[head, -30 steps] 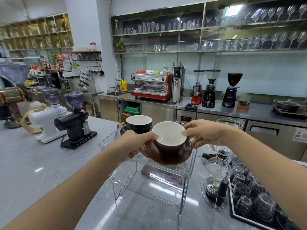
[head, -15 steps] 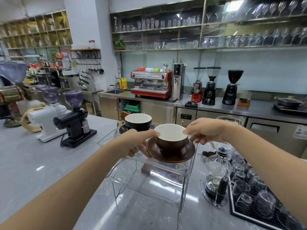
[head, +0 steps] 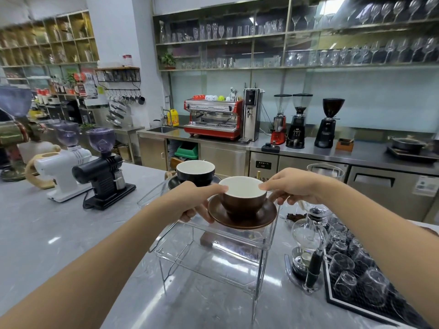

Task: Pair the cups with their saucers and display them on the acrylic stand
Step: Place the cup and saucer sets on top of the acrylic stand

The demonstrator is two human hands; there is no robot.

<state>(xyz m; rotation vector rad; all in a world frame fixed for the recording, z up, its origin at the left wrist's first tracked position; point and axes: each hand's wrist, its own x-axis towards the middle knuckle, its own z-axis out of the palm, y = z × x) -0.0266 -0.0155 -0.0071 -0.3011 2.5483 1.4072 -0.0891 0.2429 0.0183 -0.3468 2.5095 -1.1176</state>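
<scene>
A brown cup (head: 243, 200) with a white inside sits on a brown saucer (head: 242, 218) over the top shelf of the clear acrylic stand (head: 213, 255). My left hand (head: 192, 201) grips the saucer's left edge, thumb on the cup's rim. My right hand (head: 297, 186) holds the right side, fingers at the cup's rim and the saucer's edge. Whether the saucer rests on the shelf or hovers just above it I cannot tell. A black cup (head: 195, 170) on a black saucer (head: 173, 182) stands at the back left of the same shelf.
A black grinder (head: 104, 169) and a white grinder (head: 63, 167) stand on the grey counter to the left. On the right, a glass siphon brewer (head: 308, 243) stands beside a black tray of upturned glasses (head: 356, 281). A glass vessel (head: 325, 170) is behind my right hand.
The cup and saucer were tilted toward me; both hands have levelled them and brought them down onto or just above the stand's top shelf.
</scene>
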